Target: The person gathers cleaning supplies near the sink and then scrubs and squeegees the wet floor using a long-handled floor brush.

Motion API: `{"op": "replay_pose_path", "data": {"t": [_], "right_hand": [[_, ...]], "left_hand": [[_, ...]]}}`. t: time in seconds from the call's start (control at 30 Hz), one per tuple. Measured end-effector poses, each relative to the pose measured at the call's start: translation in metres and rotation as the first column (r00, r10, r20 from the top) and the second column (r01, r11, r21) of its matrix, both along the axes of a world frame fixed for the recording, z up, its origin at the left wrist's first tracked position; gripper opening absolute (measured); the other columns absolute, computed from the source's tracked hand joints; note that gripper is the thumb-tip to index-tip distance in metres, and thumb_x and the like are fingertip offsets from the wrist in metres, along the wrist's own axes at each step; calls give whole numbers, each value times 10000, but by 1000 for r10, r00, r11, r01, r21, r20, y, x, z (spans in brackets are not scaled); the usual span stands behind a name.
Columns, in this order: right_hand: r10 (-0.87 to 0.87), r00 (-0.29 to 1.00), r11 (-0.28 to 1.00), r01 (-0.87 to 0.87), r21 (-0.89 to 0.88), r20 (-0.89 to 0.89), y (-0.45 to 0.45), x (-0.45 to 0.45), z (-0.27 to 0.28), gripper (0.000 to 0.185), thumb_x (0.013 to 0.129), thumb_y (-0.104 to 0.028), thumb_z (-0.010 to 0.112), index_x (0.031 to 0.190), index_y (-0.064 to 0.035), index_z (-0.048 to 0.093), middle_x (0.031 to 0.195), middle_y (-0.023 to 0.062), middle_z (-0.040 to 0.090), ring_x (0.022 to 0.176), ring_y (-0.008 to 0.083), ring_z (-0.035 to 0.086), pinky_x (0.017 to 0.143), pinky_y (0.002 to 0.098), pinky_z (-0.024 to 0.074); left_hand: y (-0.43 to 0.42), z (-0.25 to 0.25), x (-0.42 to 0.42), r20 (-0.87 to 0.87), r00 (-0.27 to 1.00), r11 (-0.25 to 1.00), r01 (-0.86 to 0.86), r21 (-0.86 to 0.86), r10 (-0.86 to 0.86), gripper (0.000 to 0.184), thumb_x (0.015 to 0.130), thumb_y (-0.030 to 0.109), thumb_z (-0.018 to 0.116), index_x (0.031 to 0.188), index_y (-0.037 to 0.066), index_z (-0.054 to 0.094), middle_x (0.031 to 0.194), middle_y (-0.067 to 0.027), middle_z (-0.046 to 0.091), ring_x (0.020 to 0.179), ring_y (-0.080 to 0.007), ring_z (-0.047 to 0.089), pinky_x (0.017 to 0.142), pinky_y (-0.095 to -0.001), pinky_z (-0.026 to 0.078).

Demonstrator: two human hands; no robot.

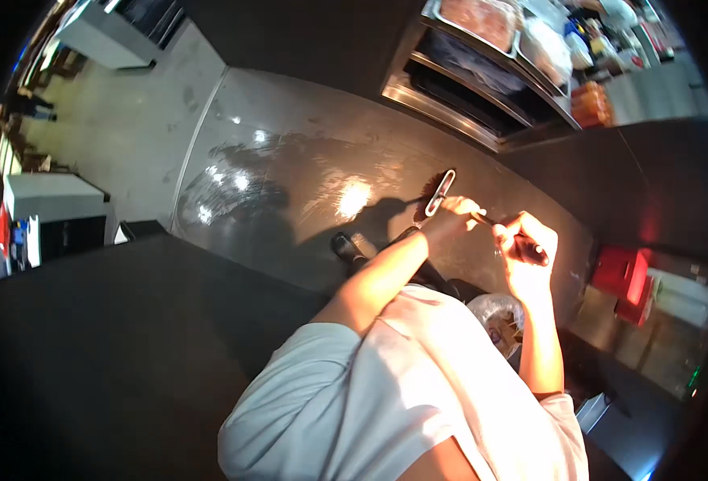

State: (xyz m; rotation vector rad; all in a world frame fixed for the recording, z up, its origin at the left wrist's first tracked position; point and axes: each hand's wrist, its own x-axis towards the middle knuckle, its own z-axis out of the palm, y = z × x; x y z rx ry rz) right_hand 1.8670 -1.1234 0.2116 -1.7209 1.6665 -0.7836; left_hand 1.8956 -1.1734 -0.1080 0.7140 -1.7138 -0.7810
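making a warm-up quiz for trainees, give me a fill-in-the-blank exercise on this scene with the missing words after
The right hand is farther from the tool head than the ____ hand. The number of hands holding the handle is ____. The boxy container at the picture's right is coloured ____.

Missing words: left; two; red

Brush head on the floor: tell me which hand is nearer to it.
Left. The left hand grips lower on the pole, closer to the brush head; the right hand holds the pole's top end, farther from it.
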Motion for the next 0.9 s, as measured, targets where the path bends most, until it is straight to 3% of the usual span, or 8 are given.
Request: {"op": "replay_pose_path", "data": {"t": [0.07, 0.13, 0.23, 0.37, 0.43, 0.47, 0.63, 0.9], "right_hand": [[66, 986, 973, -30, -229, 150, 5, 7, 29, 235, 902, -72, 715, 743, -34, 547, 698, 57, 596, 650, 136, 548, 776, 325, 541], [255, 896, 920, -109, -377, 363, 13, -14, 47, 190, 870, -51, 711, 756, -55, 559, 727, 68, 583, 700, 200, 578, 933, 498, 536], [291, 715, 914, -12, -405, 635, 23, -66, 25, 167, 861, -44, 713, 791, -56, 562, 743, 72, 593, 698, 204, 579, 935, 493, 534], [-226, 464, 930, 363, 49, 856, 33, -105, -35, 130, 899, -62, 686, 848, -49, 567, 743, 80, 585, 760, 212, 621, 926, 465, 536], [-259, 291, 926, 345, 152, 921, 27, -129, -104, 142, 943, -43, 646, 817, -37, 581, 797, 90, 632, 765, 172, 613, 974, 421, 526], [-349, 345, 900, 381, 210, 871, 20, -132, -119, 208, 961, -59, 607, 760, -54, 552, 744, 73, 582, 796, 190, 605, 971, 471, 511], [-332, 498, 903, 414, 117, 801, 7, -173, -150, 198, 969, -31, 617, 773, -23, 591, 803, 72, 641, 741, 125, 595, 672, 291, 474], [-680, 362, 481, 876, 16, 637, 59, -343, -102, 232, 973, -24, 592, 745, -34, 550, 741, 61, 612, 765, 145, 623, 773, 299, 519]], "left_hand": [[-5, 38, 11, 15, 1000, 982, -15, -186, 18, 263, 720, 146, 793, 974, 169, 727, 874, -45, 693, 833, -269, 673, 728, -418, 518], [-9, 87, 23, 169, 954, 965, 230, 123, -249, 194, 704, 161, 793, 885, 173, 723, 743, -41, 681, 734, -261, 673, 644, -419, 516], [-4, 104, 35, 371, 924, 989, 35, 143, -87, 89, 777, 237, 752, 772, 161, 704, 665, -62, 663, 670, -282, 667, 596, -432, 515], [-24, 25, 57, 773, 635, 994, -77, 71, -6, 294, 880, 330, 699, 684, 112, 708, 660, -128, 657, 682, -326, 670, 637, -462, 528], [-33, -4, 58, 839, 540, 978, -136, 159, -62, 330, 891, 331, 689, 671, 86, 709, 681, -153, 669, 716, -350, 680, 681, -474, 530], [-40, -9, 55, 853, 517, 960, -197, 197, -69, 340, 898, 326, 681, 670, 76, 710, 697, -159, 678, 735, -360, 685, 708, -474, 532], [-78, -51, -8, 896, 403, 962, -115, 249, -184, 385, 944, 413, 615, 842, 70, 758, 882, -179, 720, 887, -372, 691, 785, -474, 542], [-67, -55, -299, 777, 449, 892, 309, 329, -442, 96, 821, 225, 716, 852, 147, 762, 869, -136, 725, 862, -346, 693, 786, -464, 547]]}}
